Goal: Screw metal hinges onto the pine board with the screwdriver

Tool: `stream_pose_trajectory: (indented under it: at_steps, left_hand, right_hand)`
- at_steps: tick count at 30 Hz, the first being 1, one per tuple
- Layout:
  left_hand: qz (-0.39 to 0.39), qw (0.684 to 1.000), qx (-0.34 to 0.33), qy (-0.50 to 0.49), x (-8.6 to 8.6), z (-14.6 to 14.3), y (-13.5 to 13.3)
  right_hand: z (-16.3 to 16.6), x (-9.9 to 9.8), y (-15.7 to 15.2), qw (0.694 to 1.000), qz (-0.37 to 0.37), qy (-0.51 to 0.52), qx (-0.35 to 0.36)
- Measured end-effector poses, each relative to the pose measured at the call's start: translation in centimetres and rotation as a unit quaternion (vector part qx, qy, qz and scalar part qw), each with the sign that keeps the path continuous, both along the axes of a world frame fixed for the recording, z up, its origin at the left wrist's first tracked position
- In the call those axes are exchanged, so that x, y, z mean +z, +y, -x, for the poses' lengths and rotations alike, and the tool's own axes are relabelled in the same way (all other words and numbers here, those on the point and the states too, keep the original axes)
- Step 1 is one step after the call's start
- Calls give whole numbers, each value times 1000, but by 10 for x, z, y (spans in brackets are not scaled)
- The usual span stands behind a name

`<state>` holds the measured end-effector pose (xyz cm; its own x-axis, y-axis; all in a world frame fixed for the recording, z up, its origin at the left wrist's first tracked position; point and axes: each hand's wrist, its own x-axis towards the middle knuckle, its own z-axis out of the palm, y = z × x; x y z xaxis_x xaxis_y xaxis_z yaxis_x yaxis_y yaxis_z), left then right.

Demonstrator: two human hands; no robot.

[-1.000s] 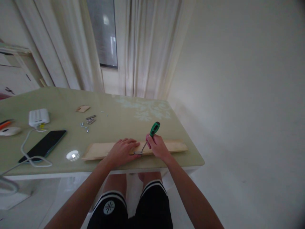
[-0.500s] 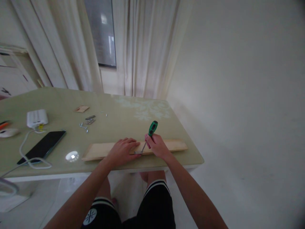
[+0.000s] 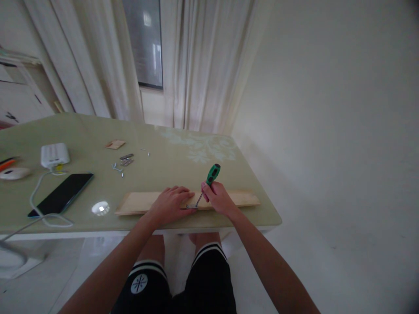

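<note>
Near the front edge of the table lies a long, pale wooden board (image 3: 136, 202), which seems to be made of stacked strips. My left hand (image 3: 170, 205) grips it, fingers over the top and thumb along the near edge. Beside that thumb, a small metal plate (image 3: 191, 206) sits at the board's near edge. A screwdriver (image 3: 213, 173) with a green and black handle leans up and to the right, its tip down at the plate. My right hand (image 3: 219, 199) pinches it low, where handle meets shaft. Exactly what the tip touches is too small to tell.
On the green table (image 3: 163, 170) lie loose screws (image 3: 117, 167), small metal plates (image 3: 126, 161) and a thin wooden piece (image 3: 115, 144). Farther left are a phone (image 3: 62, 195), a white charger (image 3: 55, 154) with a cable, and a white rounded object (image 3: 15, 173). A wall (image 3: 327, 131) stands to the right.
The camera view has shifted slightly, so the tabletop items appear a little farther right. Both hands keep their hold, and the screwdriver stays at the metal plate, leaning about the same way.
</note>
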<state>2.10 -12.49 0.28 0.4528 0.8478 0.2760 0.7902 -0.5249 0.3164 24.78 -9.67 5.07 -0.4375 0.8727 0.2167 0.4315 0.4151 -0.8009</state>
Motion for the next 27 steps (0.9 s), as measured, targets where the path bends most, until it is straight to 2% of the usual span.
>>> stream_pose_trajectory:
  at_steps: [5, 11, 16, 23, 27]
  left_hand:
    - [3, 1000, 0, -1, 1, 0, 0]
    - [0, 1000, 2, 8, 1, -1, -1]
    - [2, 1000, -1, 5, 1, -1, -1]
    - [0, 1000, 5, 19, 2, -1, -2]
    - [2, 1000, 5, 20, 3, -2, -2]
  right_hand:
    - [2, 9, -1, 1000, 3, -20, 9]
    - [12, 13, -1, 999, -3, -38, -28]
    - [14, 15, 9, 996, -39, -56, -52]
    - [11, 20, 24, 997, -64, -28, -44]
    - [10, 30, 30, 997, -47, -14, -57]
